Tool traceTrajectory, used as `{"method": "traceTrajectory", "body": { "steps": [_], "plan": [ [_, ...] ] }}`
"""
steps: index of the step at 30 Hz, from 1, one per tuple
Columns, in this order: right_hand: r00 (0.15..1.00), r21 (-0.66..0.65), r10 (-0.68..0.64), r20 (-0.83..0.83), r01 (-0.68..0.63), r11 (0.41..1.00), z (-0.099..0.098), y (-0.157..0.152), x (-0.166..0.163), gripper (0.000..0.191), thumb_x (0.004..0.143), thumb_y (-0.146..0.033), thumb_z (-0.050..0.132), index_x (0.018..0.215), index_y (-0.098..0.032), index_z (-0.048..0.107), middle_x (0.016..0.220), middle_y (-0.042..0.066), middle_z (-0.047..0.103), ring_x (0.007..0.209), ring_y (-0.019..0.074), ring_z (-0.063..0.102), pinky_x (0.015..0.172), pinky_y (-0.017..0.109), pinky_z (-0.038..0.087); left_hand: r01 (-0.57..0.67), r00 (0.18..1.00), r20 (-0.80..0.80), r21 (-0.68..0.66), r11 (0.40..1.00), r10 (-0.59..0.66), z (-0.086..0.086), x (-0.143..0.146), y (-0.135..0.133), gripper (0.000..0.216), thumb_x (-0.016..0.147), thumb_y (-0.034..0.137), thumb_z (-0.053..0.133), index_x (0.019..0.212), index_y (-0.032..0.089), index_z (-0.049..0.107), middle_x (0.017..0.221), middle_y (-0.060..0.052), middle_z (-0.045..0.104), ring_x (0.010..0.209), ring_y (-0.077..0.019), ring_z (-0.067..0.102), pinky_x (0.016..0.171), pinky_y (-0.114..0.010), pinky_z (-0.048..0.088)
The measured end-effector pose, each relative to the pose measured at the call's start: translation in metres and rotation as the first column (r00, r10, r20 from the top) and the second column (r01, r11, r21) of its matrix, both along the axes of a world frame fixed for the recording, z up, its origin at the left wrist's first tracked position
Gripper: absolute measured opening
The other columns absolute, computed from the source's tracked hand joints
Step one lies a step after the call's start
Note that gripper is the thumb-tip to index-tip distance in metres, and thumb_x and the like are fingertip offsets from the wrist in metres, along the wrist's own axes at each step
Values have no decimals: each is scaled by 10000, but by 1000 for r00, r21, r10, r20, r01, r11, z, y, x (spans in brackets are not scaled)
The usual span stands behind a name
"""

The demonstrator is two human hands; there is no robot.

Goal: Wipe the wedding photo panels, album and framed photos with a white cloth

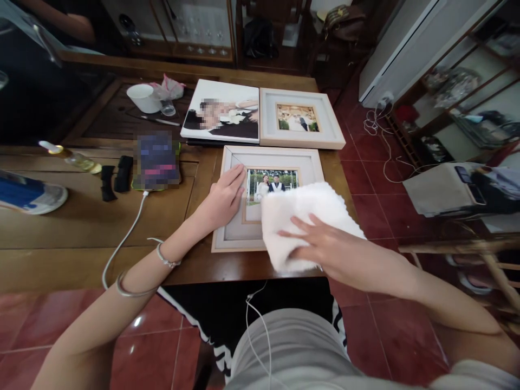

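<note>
Blue and white is the container point(30, 192) at the far left of the brown wooden tabletop point(89, 238). Next to it lies a small bottle point(79, 159) with yellowish liquid, and then two black pieces point(108, 183), side by side. Farther back stands a white cup point(142, 98); in front of it is a dark object point(156, 160), too blurred to name, with a white cable point(125, 238) plugged in its near side. A pinkish plastic bag point(173, 86) is just beside the cup. More to the right lies a photo panel point(244, 120), partly blurred.

The left hand point(226, 197) is laid on the left part of a pale picture frame point(238, 237), its fingers straight and near together, grasping nothing. This frame lies flat close to the front edge of the tabletop, below the panel and a second frame point(333, 122). A white fluffy cloth point(311, 200) covers its lower right part and reaches beyond its right side. On the cloth rests the right hand point(320, 241), with fingers spread wide.
</note>
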State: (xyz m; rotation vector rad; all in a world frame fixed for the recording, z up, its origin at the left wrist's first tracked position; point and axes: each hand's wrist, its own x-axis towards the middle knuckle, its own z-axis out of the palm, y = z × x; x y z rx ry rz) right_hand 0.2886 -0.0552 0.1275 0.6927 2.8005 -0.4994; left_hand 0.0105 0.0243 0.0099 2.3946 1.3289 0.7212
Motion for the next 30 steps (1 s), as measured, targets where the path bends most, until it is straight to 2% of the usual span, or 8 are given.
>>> {"method": "traceTrajectory", "body": {
  "steps": [2, 5, 9, 12, 17, 20, 25, 30],
  "plan": [
    [998, -89, 38, -55, -43, 995, 6, -11, -1, 648, 734, 102, 468, 1270, -209, 655, 1566, 67, 435, 1472, 337, 337, 1167, 611, 356, 5, 1000, -1, -3, 1000, -5, 1, 0, 0, 532, 1016, 277, 322, 1510, 89, 376, 1574, -208, 366, 1483, -324, 314, 1199, -569, 308],
    [993, -120, 23, -114, -37, 992, -4, -12, -7, 668, 724, 104, 463, 1283, -213, 647, 1567, 72, 432, 1483, 328, 307, 1174, 630, 331, 14, 1000, -2, 6, 1000, -14, 0, -1, 0, 532, 1013, 266, 317, 1515, 95, 369, 1575, -205, 366, 1485, -321, 312, 1199, -572, 309],
    [990, 64, -68, -126, 77, 995, -36, 15, -14, 680, 725, 120, 458, 1304, -199, 621, 1586, 91, 401, 1493, 343, 270, 1177, 636, 313, 29, 999, -22, 23, 999, -28, -2, -1, 1, 532, 1009, 229, 287, 1511, 78, 373, 1564, -216, 379, 1488, -323, 305, 1197, -578, 309],
    [973, 248, -155, -172, 195, 949, -55, 52, -13, 663, 757, 129, 407, 1312, -177, 603, 1579, 113, 409, 1497, 352, 259, 1172, 663, 302, 39, 999, -30, 37, 999, -38, -3, -2, 1, 536, 1001, 209, 289, 1506, 50, 378, 1554, -237, 384, 1491, -332, 297, 1197, -584, 302],
    [929, 426, -258, -265, 353, 833, -60, 117, -12, 799, 737, 147, 339, 1431, -218, 495, 1627, 81, 325, 1517, 374, 182, 1151, 697, 322, 33, 999, -30, 30, 999, -32, -3, -2, 1, 530, 1012, 220, 283, 1509, 68, 381, 1557, -233, 382, 1495, -331, 290, 1192, -597, 299],
    [943, 447, -252, -216, 325, 834, -59, 132, -18, 811, 727, 145, 338, 1392, -273, 540, 1627, 21, 329, 1524, 392, 121, 1151, 736, 268, 30, 999, -35, 41, 999, -28, -2, -1, 1, 522, 1018, 229, 277, 1499, 64, 395, 1550, -232, 395, 1497, -318, 294, 1194, -576, 310],
    [976, 313, -203, -75, 216, 925, -58, 98, -26, 724, 740, 151, 376, 1308, -224, 625, 1620, 52, 338, 1519, 426, 83, 1135, 783, 191, 34, 999, -30, 59, 998, -32, -3, -1, 1, 517, 1013, 213, 294, 1487, 38, 399, 1551, -239, 389, 1489, -314, 310, 1199, -554, 318],
    [992, 71, -119, -46, 122, 990, -37, 41, -12, 685, 750, 150, 379, 1262, -213, 653, 1631, 54, 310, 1524, 401, 41, 1145, 769, 167, 22, 999, -31, 60, 998, -20, -4, 0, 1, 515, 1010, 205, 299, 1492, 54, 396, 1557, -228, 386, 1486, -321, 313, 1195, -570, 319]
  ]
}}
